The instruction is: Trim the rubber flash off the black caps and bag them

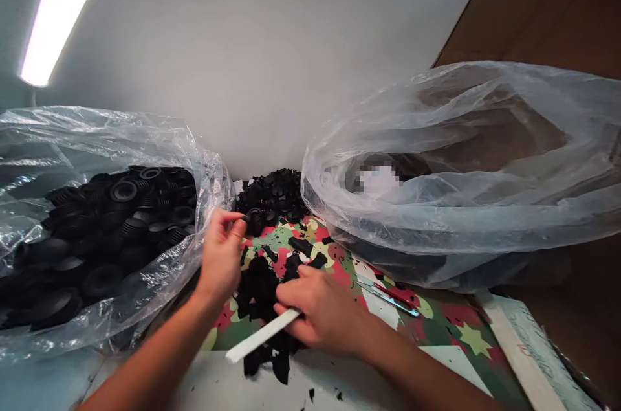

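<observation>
My left hand [221, 252] is closed, its thumb and fingertips pinched on a small black piece [247, 222] beside the dark heap. My right hand [323, 307] is closed around a white stick [262, 336] that points down to the left. Black rubber scraps [257, 285] lie between and under the hands on a colourful patterned cover [339, 262]. Behind them rises a heap of small black bits [276, 188].
At the left, an open clear plastic bag [213, 184] holds many ribbed black rubber parts [123, 191]. Another clear bag [485, 223] stands open at the right. A red-and-silver tool [395, 298] lies near it. Cardboard [548, 10] rises behind.
</observation>
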Demonstrator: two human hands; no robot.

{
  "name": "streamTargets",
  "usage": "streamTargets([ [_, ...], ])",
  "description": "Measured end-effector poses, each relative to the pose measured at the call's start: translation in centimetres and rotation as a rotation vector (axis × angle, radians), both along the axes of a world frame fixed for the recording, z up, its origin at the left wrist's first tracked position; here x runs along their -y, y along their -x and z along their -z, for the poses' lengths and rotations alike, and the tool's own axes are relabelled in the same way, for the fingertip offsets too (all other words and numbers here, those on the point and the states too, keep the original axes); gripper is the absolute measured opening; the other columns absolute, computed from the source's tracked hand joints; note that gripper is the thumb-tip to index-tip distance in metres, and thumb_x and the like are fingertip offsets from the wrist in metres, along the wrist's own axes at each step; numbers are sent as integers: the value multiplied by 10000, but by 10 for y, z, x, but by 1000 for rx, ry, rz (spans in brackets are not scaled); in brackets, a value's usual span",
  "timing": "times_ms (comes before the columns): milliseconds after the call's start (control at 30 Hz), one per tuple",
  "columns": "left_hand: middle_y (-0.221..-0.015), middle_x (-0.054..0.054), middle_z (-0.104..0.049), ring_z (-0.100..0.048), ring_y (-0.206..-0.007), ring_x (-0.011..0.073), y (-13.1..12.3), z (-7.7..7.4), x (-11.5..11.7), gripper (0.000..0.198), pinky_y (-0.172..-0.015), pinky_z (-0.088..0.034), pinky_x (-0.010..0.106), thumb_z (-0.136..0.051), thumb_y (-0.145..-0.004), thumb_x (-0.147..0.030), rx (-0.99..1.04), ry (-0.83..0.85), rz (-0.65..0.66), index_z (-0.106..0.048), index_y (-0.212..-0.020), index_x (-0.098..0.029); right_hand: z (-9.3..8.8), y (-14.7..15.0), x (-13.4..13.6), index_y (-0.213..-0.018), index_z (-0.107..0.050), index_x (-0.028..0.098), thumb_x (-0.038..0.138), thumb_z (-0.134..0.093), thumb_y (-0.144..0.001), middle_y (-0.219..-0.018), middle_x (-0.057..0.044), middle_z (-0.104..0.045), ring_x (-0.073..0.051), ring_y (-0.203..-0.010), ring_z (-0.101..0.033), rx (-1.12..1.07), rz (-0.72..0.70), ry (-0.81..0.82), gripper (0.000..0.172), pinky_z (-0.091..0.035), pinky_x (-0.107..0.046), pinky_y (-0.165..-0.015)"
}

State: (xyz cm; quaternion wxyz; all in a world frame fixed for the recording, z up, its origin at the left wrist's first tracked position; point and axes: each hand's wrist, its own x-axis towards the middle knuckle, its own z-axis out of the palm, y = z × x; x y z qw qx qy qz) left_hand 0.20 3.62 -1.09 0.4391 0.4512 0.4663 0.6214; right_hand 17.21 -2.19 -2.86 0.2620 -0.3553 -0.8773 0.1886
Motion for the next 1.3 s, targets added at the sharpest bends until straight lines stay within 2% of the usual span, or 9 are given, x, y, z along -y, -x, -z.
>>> streamTargets([
  [133, -799, -11, -654, -608, -710, 136, -8, -3, 15, 371, -670, -519, 244, -908, -676, -397, 202, 67, 350, -681, -890, -197, 9, -7, -12, -612, -443, 213, 185, -607, -906, -574, 57, -544, -122, -533, -372, 3, 85, -122, 338, -299, -296, -650],
  [200, -828, -2, -670, -625, -739, 136, -10, -3, 20, 353, -701, -535, 248, -914, -685, -382, 281, 100, 429, -702, -893, -191, 12, -13, -18, -614, -483, 208, 252, -575, -968, -575, 46, -548, -125, -530, -396, -11, 106, -186, 368, -300, -307, -645],
  [433, -838, 13, -682, -618, -735, 137, -3, -4, 20, 306, -688, -539, 254, -889, -728, -387, 323, 129, 469, -724, -890, -187, 9, -15, -15, -1092, -674, 211, 130, -416, -1016, -849, -39, -658, -180, -743, -607, -391, 266, -319, 281, -473, -300, -665],
  [700, -869, -2, -650, -595, -707, 128, -3, 8, 24, 258, -676, -500, 235, -806, -818, -410, 83, 116, 494, -713, -974, -227, 5, -2, -8, -980, -699, 219, 260, -613, -981, -832, -31, -680, -173, -728, -651, -526, 321, -145, 96, -520, -275, -622],
  [833, -1018, 38, -694, -613, -808, 156, -3, 6, 26, 242, -734, -512, 246, -754, -865, -410, -56, 67, 515, -765, -1043, -246, 1, -5, -8, -830, -708, 218, 300, -600, -992, -758, -16, -661, -170, -711, -638, -586, 340, -106, 211, -512, -287, -651],
  [1000, -990, 40, -736, -668, -770, 157, -4, 4, 24, 399, -755, -542, 269, -905, -702, -311, 162, 170, 574, -772, -1073, -245, -8, -19, -2, -907, -786, 237, 496, -317, -1071, -1014, -87, -690, -218, -896, -665, -781, 443, -95, 560, -527, -359, -733],
  [1100, -933, 42, -740, -695, -733, 161, -3, 6, 21, 418, -729, -559, 275, -908, -700, -284, 231, 201, 557, -763, -1087, -221, -11, -26, -1, -892, -791, 237, 570, -211, -1063, -893, -72, -710, -196, -717, -653, -880, 410, 3, 691, -538, -363, -665],
  [1233, -964, 42, -733, -720, -740, 166, -4, 8, 20, 413, -677, -558, 248, -918, -683, -285, 245, 205, 538, -772, -1062, -215, -12, -30, 0, -915, -804, 235, 628, -192, -1045, -884, -75, -758, -225, -778, -701, -837, 351, 78, 739, -564, -373, -681],
  [1300, -951, 37, -728, -723, -752, 171, -5, 7, 21, 404, -681, -559, 250, -916, -683, -272, 243, 209, 524, -772, -1056, -217, -11, -29, 2, -942, -801, 222, 693, -181, -1018, -847, -78, -765, -207, -666, -696, -843, 323, 144, 782, -567, -358, -603],
])
